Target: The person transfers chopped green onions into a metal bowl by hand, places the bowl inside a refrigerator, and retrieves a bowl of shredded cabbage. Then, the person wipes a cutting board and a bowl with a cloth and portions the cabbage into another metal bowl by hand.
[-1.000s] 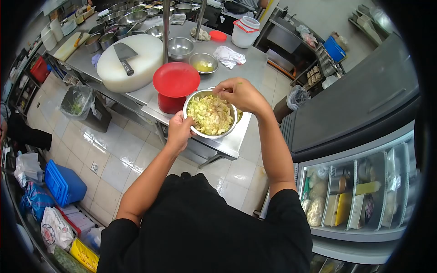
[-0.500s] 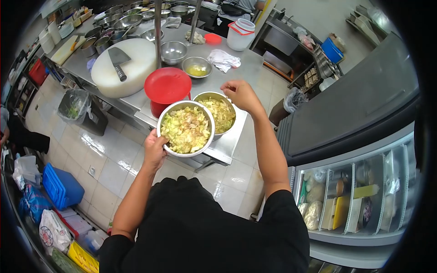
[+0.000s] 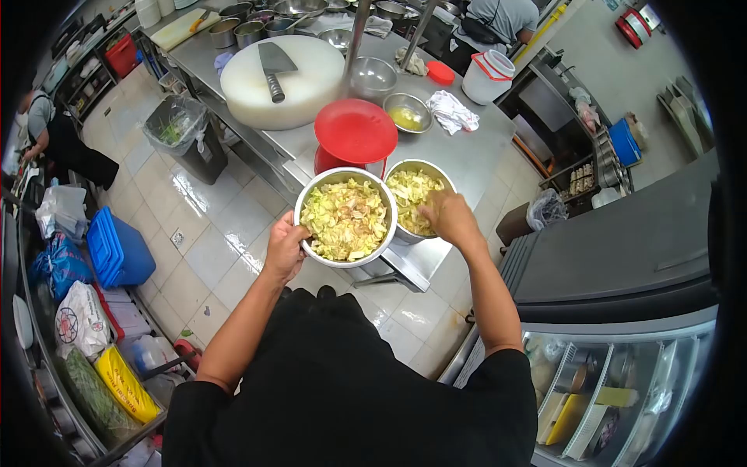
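Observation:
My left hand (image 3: 286, 247) grips the rim of a round metal bowl (image 3: 308, 249), thumb over the edge, and holds it tilted toward me. Chopped pale-green cabbage (image 3: 346, 222) fills it, with a brownish patch near the middle. Just to the right, a second metal pot (image 3: 447, 177) of similar chopped cabbage stands at the table's corner. My right hand (image 3: 453, 219) is at this pot's right side, fingers curled down to the cabbage; the fingertips are partly hidden. Behind the held bowl is a red plate-like lid (image 3: 355, 131) on a red container.
A cleaver (image 3: 275, 70) lies on a thick round chopping block (image 3: 241, 86). A metal bowl with yellow liquid (image 3: 406, 118) and a white cloth (image 3: 453, 113) are farther back. A lined bin (image 3: 187, 140) stands left; an open refrigerated drawer (image 3: 615, 389) is right. Another person (image 3: 58, 132) is far left.
My right hand has come down from above the second pot to its cabbage. My left hand still holds the bowl. The view has shifted, so the table appears farther right and higher.

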Demonstrator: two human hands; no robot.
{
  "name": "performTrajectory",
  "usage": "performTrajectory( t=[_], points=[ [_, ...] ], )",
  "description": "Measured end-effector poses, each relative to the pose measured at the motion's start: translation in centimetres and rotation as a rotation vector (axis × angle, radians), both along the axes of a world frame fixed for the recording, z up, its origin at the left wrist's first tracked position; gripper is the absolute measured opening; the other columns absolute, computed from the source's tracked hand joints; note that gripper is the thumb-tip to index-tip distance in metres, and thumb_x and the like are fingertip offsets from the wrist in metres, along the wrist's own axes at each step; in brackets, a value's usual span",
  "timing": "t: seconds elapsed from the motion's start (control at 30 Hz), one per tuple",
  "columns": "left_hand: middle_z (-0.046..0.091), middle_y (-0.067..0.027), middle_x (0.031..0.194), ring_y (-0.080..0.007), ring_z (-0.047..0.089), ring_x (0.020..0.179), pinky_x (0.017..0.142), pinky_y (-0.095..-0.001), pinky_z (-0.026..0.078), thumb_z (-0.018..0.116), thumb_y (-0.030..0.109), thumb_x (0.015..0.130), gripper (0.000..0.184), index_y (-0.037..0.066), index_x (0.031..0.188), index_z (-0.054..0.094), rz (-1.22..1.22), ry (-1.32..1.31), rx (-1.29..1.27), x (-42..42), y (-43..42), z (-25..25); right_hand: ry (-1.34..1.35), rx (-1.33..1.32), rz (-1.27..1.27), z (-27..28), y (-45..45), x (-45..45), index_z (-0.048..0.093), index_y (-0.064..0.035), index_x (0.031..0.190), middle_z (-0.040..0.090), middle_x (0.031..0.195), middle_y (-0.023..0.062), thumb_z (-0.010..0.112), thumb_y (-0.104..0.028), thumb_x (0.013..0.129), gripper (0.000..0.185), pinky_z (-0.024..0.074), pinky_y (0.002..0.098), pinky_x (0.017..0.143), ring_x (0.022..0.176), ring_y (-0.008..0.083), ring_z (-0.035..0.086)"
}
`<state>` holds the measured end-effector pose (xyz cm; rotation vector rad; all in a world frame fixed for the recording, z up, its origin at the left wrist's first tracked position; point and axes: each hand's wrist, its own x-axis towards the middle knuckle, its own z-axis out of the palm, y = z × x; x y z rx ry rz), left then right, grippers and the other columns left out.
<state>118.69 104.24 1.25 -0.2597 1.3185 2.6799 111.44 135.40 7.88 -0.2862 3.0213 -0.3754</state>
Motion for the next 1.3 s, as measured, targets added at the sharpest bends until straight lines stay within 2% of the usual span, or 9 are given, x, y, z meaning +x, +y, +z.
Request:
performTrajectory(
  t=[0.07, 0.17, 0.23, 0.57, 0.7, 0.8, 0.93, 1.17, 1.3],
  points=[
    [0.058, -0.0030, 0.071, -0.0042, 0.045, 0.045, 0.037, -0.0197, 0.033, 0.050, -0.002, 0.080, 0.011, 0.003, 0.090, 0.052, -0.013, -0.015, -0.012, -0.3, 0.1, -0.1, 0.105, -0.086, 0.023, 1.0, -0.1, -0.5, 0.065, 0.0014, 0.104, 0.062, 0.101, 0.0230, 0.069, -0.023, 0.083, 0.033, 0.0484, 0.0428, 0.084, 0.100, 0.0381, 0.059],
    [0.059, -0.0035, 0.073, -0.0050, 0.050, 0.048, 0.038, -0.0197, 0.038, 0.051, -0.002, 0.081, 0.013, 0.003, 0.093, 0.052, -0.050, 0.008, -0.039, -0.6, 0.1, -0.8, 0.223, -0.223, 0.074, 3.8, -1.3, -0.2, 0.066, 0.0009, 0.106, 0.063, 0.102, 0.0192, 0.071, -0.012, 0.080, 0.029, 0.0480, 0.0414, 0.085, 0.098, 0.0366, 0.059],
    [0.060, -0.0037, 0.075, -0.0057, 0.052, 0.050, 0.040, -0.0199, 0.040, 0.051, -0.002, 0.081, 0.013, 0.003, 0.093, 0.052, -0.070, -0.010, -0.048, -0.5, 0.5, 0.2, 0.110, -0.446, 0.476, 5.6, -2.7, 0.5, 0.066, -0.0031, 0.111, 0.063, 0.109, 0.0180, 0.072, -0.010, 0.080, 0.032, 0.0478, 0.0403, 0.088, 0.101, 0.0345, 0.059],
    [0.061, -0.0039, 0.080, -0.0074, 0.059, 0.058, 0.048, -0.0214, 0.051, 0.052, -0.001, 0.080, 0.014, 0.004, 0.093, 0.052, -0.088, -0.012, -0.063, 0.3, -0.8, -1.2, -0.106, -0.353, 0.835, 3.9, -9.2, -0.5, 0.068, -0.0088, 0.108, 0.064, 0.107, 0.0111, 0.071, -0.009, 0.076, 0.032, 0.0512, 0.0386, 0.082, 0.096, 0.0285, 0.062],
    [0.061, -0.0039, 0.080, -0.0068, 0.058, 0.058, 0.047, -0.0208, 0.050, 0.052, -0.001, 0.079, 0.014, 0.004, 0.092, 0.052, -0.005, -0.054, -0.056, 1.4, -2.7, -1.0, -0.160, -0.582, 0.741, 3.9, -10.6, -2.1, 0.072, -0.0036, 0.099, 0.069, 0.091, 0.0093, 0.072, -0.004, 0.076, 0.023, 0.0515, 0.0300, 0.073, 0.083, 0.0185, 0.065],
    [0.061, -0.0039, 0.080, -0.0067, 0.058, 0.059, 0.046, -0.0203, 0.049, 0.052, -0.002, 0.079, 0.015, 0.004, 0.093, 0.053, 0.038, -0.042, -0.025, 2.4, -5.6, -2.5, -0.459, -0.753, 0.415, 5.1, -12.9, -2.1, 0.070, -0.0016, 0.104, 0.068, 0.089, 0.0019, 0.071, -0.006, 0.083, 0.021, 0.0499, 0.0236, 0.068, 0.078, 0.0058, 0.061],
    [0.061, -0.0039, 0.079, -0.0070, 0.058, 0.058, 0.046, -0.0211, 0.048, 0.051, -0.003, 0.078, 0.017, 0.003, 0.094, 0.053, 0.133, -0.047, 0.012, 2.9, -8.6, -3.2, -0.723, -1.058, 0.271, 4.7, -16.8, -3.0, 0.063, 0.0055, 0.111, 0.068, 0.088, 0.0073, 0.072, -0.009, 0.083, 0.032, 0.0515, 0.0250, 0.071, 0.077, 0.0112, 0.063],
    [0.061, -0.0027, 0.076, -0.0083, 0.058, 0.057, 0.046, -0.0231, 0.047, 0.054, 0.000, 0.080, 0.015, 0.002, 0.095, 0.056, 0.327, -0.039, 0.041, 7.6, -21.1, -7.3, -0.988, -1.253, 0.311, 3.3, -30.7, -4.3, 0.062, 0.0016, 0.114, 0.069, 0.099, 0.0129, 0.068, -0.005, 0.086, 0.030, 0.0559, 0.0264, 0.077, 0.090, 0.0173, 0.067],
    [0.061, -0.0027, 0.077, -0.0074, 0.057, 0.059, 0.047, -0.0218, 0.045, 0.054, -0.001, 0.079, 0.019, 0.001, 0.097, 0.058, 0.501, -0.155, 0.030, 10.2, -29.2, -7.4, -0.953, -1.246, 0.313, 1.2, -40.8, -6.3, 0.061, -0.0007, 0.116, 0.067, 0.094, 0.0086, 0.069, -0.007, 0.086, 0.032, 0.0522, 0.0245, 0.071, 0.077, 0.0139, 0.063]
  ],
)
